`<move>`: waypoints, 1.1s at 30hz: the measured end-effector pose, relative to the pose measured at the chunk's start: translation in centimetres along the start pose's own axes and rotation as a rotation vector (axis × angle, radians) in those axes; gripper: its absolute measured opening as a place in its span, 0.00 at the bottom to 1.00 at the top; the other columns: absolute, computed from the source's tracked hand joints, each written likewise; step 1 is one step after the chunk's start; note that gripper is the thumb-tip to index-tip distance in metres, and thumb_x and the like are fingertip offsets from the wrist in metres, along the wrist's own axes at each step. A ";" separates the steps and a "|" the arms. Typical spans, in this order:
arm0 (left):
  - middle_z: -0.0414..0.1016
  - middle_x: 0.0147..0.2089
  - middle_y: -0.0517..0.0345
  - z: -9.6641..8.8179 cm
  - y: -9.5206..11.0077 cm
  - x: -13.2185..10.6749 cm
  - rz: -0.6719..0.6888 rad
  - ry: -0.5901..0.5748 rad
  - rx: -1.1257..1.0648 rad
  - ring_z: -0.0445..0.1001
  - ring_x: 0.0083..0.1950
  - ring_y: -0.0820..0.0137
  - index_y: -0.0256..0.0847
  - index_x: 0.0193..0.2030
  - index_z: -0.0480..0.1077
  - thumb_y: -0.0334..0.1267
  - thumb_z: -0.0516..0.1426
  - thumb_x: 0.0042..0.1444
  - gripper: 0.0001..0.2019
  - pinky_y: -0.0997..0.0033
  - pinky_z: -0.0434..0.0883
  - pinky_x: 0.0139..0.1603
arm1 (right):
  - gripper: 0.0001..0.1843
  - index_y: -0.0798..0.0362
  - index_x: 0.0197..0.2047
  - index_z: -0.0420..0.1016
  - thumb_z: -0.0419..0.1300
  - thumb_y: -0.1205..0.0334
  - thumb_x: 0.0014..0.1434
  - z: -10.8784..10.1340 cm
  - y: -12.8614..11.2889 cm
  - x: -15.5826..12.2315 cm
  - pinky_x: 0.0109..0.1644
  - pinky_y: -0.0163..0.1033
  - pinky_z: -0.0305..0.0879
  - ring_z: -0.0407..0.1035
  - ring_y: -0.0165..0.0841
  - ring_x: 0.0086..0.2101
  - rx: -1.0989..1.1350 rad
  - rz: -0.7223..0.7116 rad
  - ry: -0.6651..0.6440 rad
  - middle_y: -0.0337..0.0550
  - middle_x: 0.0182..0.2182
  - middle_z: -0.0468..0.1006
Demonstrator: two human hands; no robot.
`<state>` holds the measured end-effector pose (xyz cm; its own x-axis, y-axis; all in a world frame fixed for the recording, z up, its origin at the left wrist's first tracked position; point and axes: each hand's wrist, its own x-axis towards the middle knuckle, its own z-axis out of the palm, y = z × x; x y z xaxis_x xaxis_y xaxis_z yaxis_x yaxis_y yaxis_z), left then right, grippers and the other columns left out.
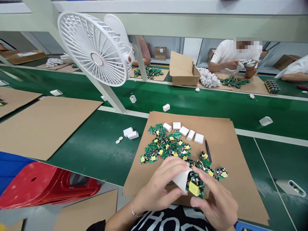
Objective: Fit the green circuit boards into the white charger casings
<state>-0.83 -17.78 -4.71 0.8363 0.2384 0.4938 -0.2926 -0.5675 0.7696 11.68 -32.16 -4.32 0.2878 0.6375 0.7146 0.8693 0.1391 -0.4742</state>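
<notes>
In the head view, my left hand (166, 181) is wrapped round a white plastic housing (181, 180), its open end turned to the right. My right hand (215, 199) pinches a green circuit board (195, 187) with a yellow component on it. The board's left edge meets the mouth of the housing; how far it is inside I cannot tell. Just beyond my hands lies a heap of similar circuit boards (166, 144) on a cardboard sheet (231, 150). A row of white housings (184, 130) stands behind the heap, with black tweezers (208, 150) to its right.
A white fan (96, 59) is clamped to the frame post at left. Two housings (131, 133) and small white caps (117, 141) lie left of the cardboard. More housings sit on the green conveyor belt (149, 96). Across it, a co-worker (228, 57) handles parts. Red stools (31, 186) stand lower left.
</notes>
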 end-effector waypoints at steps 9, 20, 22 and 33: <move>0.73 0.54 0.48 0.3 -0.7 -0.2 0.017 0.028 0.028 0.70 0.56 0.60 0.45 0.62 0.60 0.36 0.57 0.61 0.22 0.55 0.67 0.59 | 0.33 0.47 0.65 0.64 0.60 0.46 0.59 1.6 1.3 -1.3 0.57 0.47 0.71 0.70 0.44 0.56 0.160 0.077 -0.025 0.53 0.59 0.71; 0.75 0.52 0.48 0.8 -2.5 -1.1 0.152 0.028 0.082 0.69 0.59 0.56 0.45 0.61 0.60 0.49 0.55 0.61 0.24 0.47 0.59 0.65 | 0.30 0.50 0.55 0.74 0.59 0.39 0.58 4.4 1.0 -2.8 0.43 0.43 0.75 0.75 0.41 0.41 0.930 0.845 -0.271 0.51 0.44 0.80; 0.68 0.59 0.44 0.4 -2.3 -1.3 0.022 0.007 0.020 0.65 0.62 0.53 0.45 0.63 0.60 0.55 0.51 0.61 0.27 0.49 0.64 0.62 | 0.22 0.49 0.53 0.74 0.60 0.47 0.60 4.1 0.8 -2.6 0.47 0.42 0.73 0.74 0.40 0.43 0.676 0.759 -0.255 0.49 0.44 0.79; 0.64 0.57 0.44 0.0 -1.5 -2.1 -0.163 -0.134 0.066 0.68 0.56 0.60 0.43 0.52 0.69 0.29 0.50 0.63 0.13 0.63 0.70 0.51 | 0.28 0.39 0.65 0.58 0.54 0.68 0.64 3.8 0.9 -3.3 0.59 0.34 0.65 0.65 0.33 0.57 0.364 0.445 -0.342 0.40 0.58 0.69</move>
<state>-2.13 -17.42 -6.87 0.9255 0.2267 0.3033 -0.1214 -0.5812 0.8047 10.00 -31.28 -9.06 0.3922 0.8891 0.2360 0.4886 0.0160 -0.8724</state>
